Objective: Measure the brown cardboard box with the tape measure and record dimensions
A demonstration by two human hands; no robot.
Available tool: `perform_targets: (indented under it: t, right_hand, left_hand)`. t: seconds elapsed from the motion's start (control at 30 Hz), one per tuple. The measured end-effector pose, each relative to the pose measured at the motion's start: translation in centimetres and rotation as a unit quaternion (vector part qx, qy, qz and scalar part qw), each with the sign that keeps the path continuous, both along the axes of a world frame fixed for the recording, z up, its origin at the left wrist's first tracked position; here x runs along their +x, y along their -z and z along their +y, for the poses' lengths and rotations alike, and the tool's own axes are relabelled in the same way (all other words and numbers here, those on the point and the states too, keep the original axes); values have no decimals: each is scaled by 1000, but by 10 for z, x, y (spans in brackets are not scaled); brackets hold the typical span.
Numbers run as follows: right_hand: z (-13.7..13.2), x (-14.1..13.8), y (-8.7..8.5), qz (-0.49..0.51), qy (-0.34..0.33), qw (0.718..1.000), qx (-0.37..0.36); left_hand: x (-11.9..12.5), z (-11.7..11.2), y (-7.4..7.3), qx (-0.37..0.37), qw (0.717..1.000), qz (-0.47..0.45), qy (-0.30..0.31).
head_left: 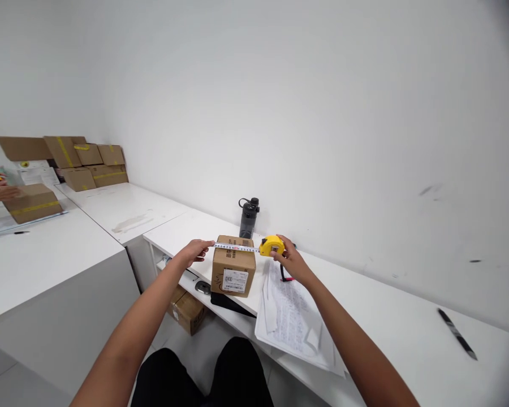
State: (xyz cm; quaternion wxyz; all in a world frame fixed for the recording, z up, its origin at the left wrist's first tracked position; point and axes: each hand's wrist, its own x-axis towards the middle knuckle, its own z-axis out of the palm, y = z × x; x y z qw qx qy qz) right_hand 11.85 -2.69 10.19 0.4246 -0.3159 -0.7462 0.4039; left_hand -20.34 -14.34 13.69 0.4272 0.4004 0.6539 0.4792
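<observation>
A small cardboard box [233, 267] with a white label stands near the front edge of the white table [390, 322]. My right hand [289, 259] grips a yellow tape measure [272, 246] just right of the box top. Its tape blade [236, 247] is stretched leftward across the top of the box. My left hand [196, 250] pinches the free end of the blade at the box's left side.
A dark water bottle [248, 217] stands behind the box by the wall. A stack of printed papers [292, 322] overhangs the table edge. A black pen [457, 333] lies far right. Another person's hand [0, 193] rests by a box [33, 202] at left; more cardboard boxes [85, 161] are stacked behind.
</observation>
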Motion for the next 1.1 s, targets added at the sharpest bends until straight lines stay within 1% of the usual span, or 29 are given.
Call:
perform_targets:
  t: [0.2,0.37,0.53,0.63,0.73,0.8,0.93,1.0,1.1]
  right_hand:
    - [-1,-1,6,-6,-3,1000,1]
    - [-3,-2,8,-19,-4,1000,9]
    - [-5,-7,8,-14,-8,999,28]
    - [-7,-10,7,-23,-2,999,29]
    - [-9,-10,7,-35,15,999,32]
    - [-10,-10,7,-49,30,997,42]
    - [-13,-8,10,-64,56,994,62]
    - [-15,-9,12,-77,64,993,67]
    - [-16,-10,18,-127,76,987,67]
  left_hand:
    - [1,2,4,8,1000,-7,1]
    - [3,3,6,16,1000,-9,1]
    - [7,-2,11,25,1000,-12,-6]
    - [11,-4,13,49,999,-9,-3]
    - [18,1,17,78,997,-6,16]
    - [24,8,20,79,996,-31,23]
    - [34,19,30,86,990,-109,9]
    - [34,22,34,97,988,-118,10]
    - [34,22,36,102,988,-114,7]
